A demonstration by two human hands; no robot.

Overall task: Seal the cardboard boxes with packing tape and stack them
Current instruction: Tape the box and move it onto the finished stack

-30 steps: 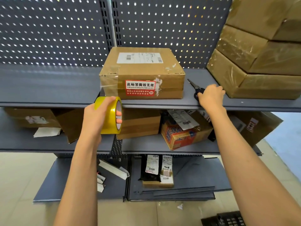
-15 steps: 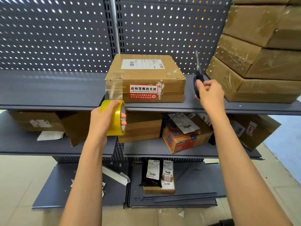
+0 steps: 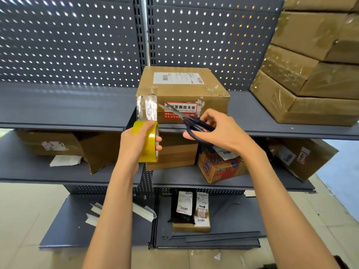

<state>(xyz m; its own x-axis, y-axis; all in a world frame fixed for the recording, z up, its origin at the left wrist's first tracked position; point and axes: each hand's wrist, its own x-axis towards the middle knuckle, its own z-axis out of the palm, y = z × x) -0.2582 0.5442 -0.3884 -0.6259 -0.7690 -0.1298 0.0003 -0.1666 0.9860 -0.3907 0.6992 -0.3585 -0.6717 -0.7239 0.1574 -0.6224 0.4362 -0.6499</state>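
A brown cardboard box (image 3: 182,88) with a white label and a red sticker stands on the top grey shelf (image 3: 64,109). My left hand (image 3: 134,144) grips a yellow roll of packing tape (image 3: 148,143) just below the box's front left corner. A clear strip of tape (image 3: 146,109) runs taut from the roll up onto that corner. My right hand (image 3: 221,133) holds dark-handled scissors (image 3: 186,121). Their blades point left, and the tips reach the strip's right edge.
Several taped brown boxes (image 3: 310,74) are stacked at the right of the top shelf. The middle shelf holds open cartons (image 3: 87,148), a small brown box and an orange printed box (image 3: 219,167). The bottom shelf carries small parcels (image 3: 191,208) and paper scraps. A perforated back panel stands behind.
My right hand picked the scissors up from the shelf beside the box and brought them left, to the tape strip. My left hand kept the roll under the box corner.
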